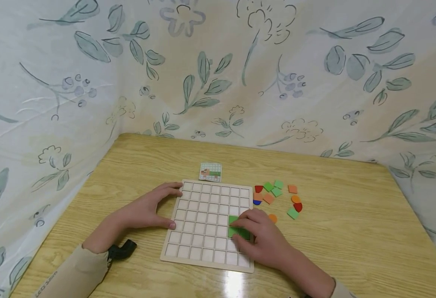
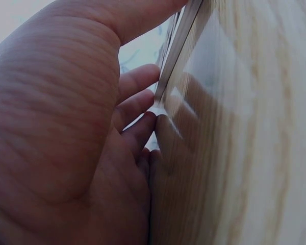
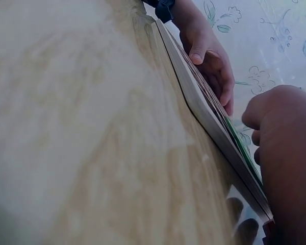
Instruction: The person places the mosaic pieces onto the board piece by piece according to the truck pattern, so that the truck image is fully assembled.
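Note:
A pale wooden grid board (image 1: 194,251) lies on the table, several green square tiles (image 1: 233,231) in its cells near the right edge. My right hand (image 1: 264,238) is over these tiles, finger and thumb at opposite edges of one green square; the hand hides part of the others. In the right wrist view the right hand (image 3: 290,127) is above the board's edge, its fingertips mostly hidden. At the board's left edge, my left hand (image 1: 147,209) has thumb and fingers spread apart, the thumb touching the frame. The left wrist view shows this hand (image 2: 66,112) beside the board's side.
Beyond the board lies a small pattern card (image 1: 210,171) with a coloured picture on a grid. Loose green, orange, red and blue pieces (image 1: 276,192) are scattered right of the board. A floral cloth (image 1: 218,74) hangs behind the wooden table (image 1: 352,231).

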A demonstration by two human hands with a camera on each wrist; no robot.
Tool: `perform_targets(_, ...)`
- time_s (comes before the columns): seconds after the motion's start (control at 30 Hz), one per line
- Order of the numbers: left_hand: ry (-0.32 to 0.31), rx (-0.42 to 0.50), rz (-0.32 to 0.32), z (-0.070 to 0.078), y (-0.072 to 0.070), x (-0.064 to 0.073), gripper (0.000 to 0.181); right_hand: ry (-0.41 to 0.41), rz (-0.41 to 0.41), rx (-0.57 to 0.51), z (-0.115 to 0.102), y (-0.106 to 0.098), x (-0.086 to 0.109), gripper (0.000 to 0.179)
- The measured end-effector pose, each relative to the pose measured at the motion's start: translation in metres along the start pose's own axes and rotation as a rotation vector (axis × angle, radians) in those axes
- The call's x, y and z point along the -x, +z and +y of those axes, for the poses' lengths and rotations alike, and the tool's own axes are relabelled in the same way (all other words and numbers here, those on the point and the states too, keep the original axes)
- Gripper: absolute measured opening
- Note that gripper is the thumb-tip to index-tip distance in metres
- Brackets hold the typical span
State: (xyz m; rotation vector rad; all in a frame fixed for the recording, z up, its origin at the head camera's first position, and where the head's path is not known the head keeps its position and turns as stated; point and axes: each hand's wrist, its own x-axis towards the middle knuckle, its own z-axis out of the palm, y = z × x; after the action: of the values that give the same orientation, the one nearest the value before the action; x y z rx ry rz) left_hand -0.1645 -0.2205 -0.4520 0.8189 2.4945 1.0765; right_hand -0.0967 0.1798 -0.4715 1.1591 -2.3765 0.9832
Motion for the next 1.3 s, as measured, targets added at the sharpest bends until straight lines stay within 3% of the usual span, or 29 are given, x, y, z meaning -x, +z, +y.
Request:
perform_targets(0.27, 0.003, -0.002, 0.000, 0.000, -0.001, 0.000, 0.090, 0.064, 0.070, 0.084, 0.011, -0.012, -0.006, 0.024)
perform_targets(0.5, 0.004, -0.004, 0.003, 0.000, -0.001, 0.000, 0.090, 0.092, 0.165, 0.214, 0.048, -0.031, -0.011, 0.019)
perform_targets(0.7, 0.014, -0.006, 0.007, 0.000, 0.000, 0.000, 0.090, 0.182, 0.206, 0.288, 0.077, -0.044, -0.012, 0.015)
perform_targets(1.0, 0.018, -0.004, 0.004, -0.001, 0.001, -0.001, 0.090, 0.342, 0.127, 0.340, 0.097, -0.051, -0.014, 0.025)
perform_targets(1.3, 0.015, 0.002, 0.003, 0.000, 0.000, 0.000, 0.091, 0.402, 0.035, 0.382, 0.097, -0.056, -0.020, 0.028)
